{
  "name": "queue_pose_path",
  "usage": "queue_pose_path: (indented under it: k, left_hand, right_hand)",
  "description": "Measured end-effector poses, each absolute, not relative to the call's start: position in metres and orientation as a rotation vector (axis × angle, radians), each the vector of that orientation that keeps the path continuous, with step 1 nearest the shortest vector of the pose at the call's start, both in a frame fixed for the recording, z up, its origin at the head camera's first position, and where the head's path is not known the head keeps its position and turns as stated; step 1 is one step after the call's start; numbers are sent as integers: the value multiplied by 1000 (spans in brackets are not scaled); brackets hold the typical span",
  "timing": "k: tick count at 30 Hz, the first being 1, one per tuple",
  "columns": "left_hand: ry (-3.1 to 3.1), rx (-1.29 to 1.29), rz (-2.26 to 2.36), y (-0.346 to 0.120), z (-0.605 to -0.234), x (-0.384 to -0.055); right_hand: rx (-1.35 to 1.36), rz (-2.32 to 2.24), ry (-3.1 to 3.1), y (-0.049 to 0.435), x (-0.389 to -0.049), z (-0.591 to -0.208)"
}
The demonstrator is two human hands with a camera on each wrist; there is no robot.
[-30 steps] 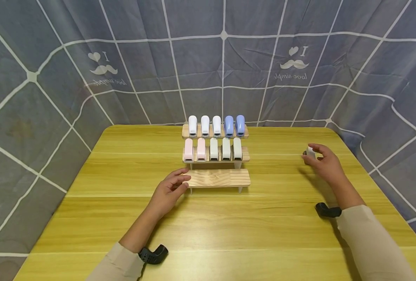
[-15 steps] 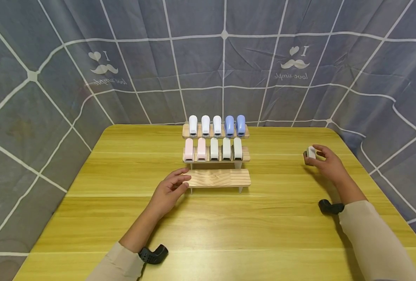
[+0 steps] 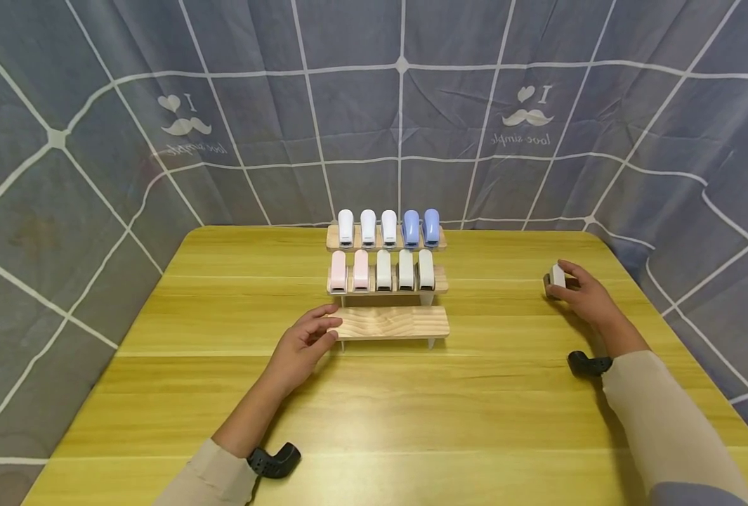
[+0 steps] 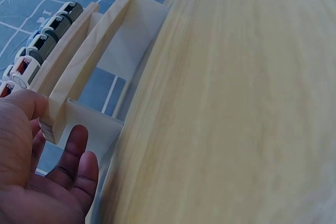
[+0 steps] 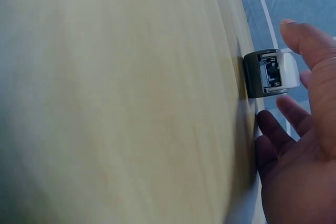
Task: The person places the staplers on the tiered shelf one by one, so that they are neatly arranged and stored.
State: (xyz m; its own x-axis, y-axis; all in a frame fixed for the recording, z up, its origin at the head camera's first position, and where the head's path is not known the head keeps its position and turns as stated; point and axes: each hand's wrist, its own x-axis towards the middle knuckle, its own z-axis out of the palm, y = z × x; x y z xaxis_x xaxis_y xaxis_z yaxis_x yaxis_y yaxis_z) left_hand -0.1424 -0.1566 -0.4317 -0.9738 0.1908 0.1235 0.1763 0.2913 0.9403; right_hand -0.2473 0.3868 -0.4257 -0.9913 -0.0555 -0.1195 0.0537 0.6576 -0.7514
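Note:
A light grey-white mini stapler [image 3: 558, 275] with a darker base stands on the wooden table at the right. My right hand [image 3: 588, 299] is around it; in the right wrist view the thumb [image 5: 310, 43] is apart from the stapler and the fingers lie loosely below it. My left hand [image 3: 300, 348] rests at the left end of the lowest wooden tier [image 3: 399, 322]. In the left wrist view its thumb [image 4: 29, 103] touches the board's corner, while the other visible fingers [image 4: 76, 148] hang loose beside the support.
Behind the low tier, the middle tier [image 3: 442, 277] bears two pink staplers [image 3: 338, 270] and three grey-white staplers [image 3: 405, 269]. The back tier [image 3: 332, 239] bears three white staplers [image 3: 368, 226] and two blue staplers [image 3: 411, 228]. A grey curtain [image 3: 361, 119] surrounds the table [image 3: 411, 422].
My right fingers have loosened a little around the grey-white stapler, and more of it shows. The left hand and the tiers have stayed put.

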Motion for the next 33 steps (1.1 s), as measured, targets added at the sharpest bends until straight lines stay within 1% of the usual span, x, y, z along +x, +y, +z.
queue_pose_path:
  k: [8,18,33]
  left_hand:
    - [2516,366,1828,-156,-432,-143]
    - [2520,361,1827,-157,-431,-142]
    - [2507,352,1837,-157,-430,-141]
  right_hand:
    - [1,-1181,2788,386,-249,-428]
    - [-76,-1115,2782,394,-245,-428]
    - [-141,-1163,2820,396,-239,-434]
